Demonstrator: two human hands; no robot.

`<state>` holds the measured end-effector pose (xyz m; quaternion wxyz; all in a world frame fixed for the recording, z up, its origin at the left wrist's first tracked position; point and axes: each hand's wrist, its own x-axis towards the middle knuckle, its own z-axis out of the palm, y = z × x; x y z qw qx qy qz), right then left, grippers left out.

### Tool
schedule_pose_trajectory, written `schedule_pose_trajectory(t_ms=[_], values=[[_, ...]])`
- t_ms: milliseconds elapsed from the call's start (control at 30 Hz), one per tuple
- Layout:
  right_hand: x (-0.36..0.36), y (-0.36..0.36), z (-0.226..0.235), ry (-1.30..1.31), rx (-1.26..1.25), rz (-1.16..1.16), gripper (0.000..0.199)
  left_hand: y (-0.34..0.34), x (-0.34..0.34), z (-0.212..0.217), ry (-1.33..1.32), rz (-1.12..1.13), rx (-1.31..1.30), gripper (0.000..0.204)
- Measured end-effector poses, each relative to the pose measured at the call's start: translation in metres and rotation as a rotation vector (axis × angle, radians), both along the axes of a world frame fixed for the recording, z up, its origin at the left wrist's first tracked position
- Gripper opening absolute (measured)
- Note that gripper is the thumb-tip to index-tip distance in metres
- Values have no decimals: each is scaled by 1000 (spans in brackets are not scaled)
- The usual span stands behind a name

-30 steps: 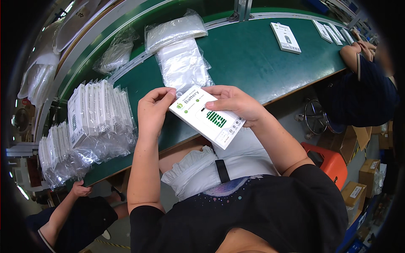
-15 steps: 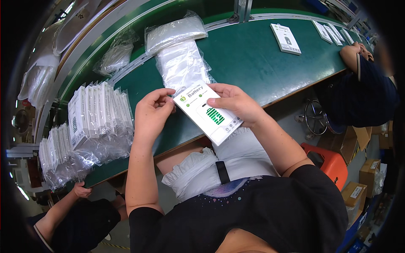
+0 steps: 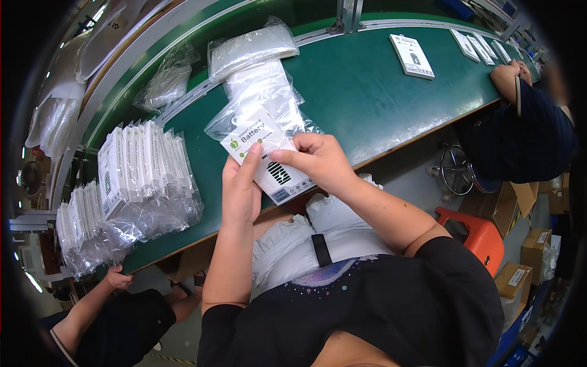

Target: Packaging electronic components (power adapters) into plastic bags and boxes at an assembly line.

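Observation:
A flat white battery box with green printing is held tilted between both of my hands above the near edge of the green table. My left hand grips its left side, thumb lying on the front face. From the right, my right hand pinches the box with its thumb on the front and the fingers behind. Around the box's far end lies clear plastic film of a bag; how far the box sits inside it I cannot tell. Beyond it, clear plastic bags lie spread in a stack.
At the left stand rows of bagged white boxes. A thick bundle of bags lies at the back. Another white box and several more lie toward the far right, near a co-worker's arm. An orange stool stands right.
The box has moved left and slightly away from me, toward the bags. My left hand has closed on its left side, and bag film now shows around its far end.

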<state>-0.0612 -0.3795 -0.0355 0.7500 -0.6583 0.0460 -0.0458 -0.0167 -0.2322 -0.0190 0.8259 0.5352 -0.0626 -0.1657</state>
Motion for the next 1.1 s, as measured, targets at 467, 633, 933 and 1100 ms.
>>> schedule_pose_trajectory(t_ms=[467, 633, 933, 1100], values=[[-9, -26, 49, -732, -340, -302, 52, -9, -31, 28, -227, -388, -55, 27], [-23, -33, 71, -928, -228, -626, 20, -12, -25, 20, -432, -491, 284, 38], [-33, -53, 66, -941, -142, -694, 16, -27, -8, -14, -1124, -315, 1055, 60], [-43, -34, 61, -718, -430, -386, 20, -20, -20, 12, -920, -208, 645, 51]])
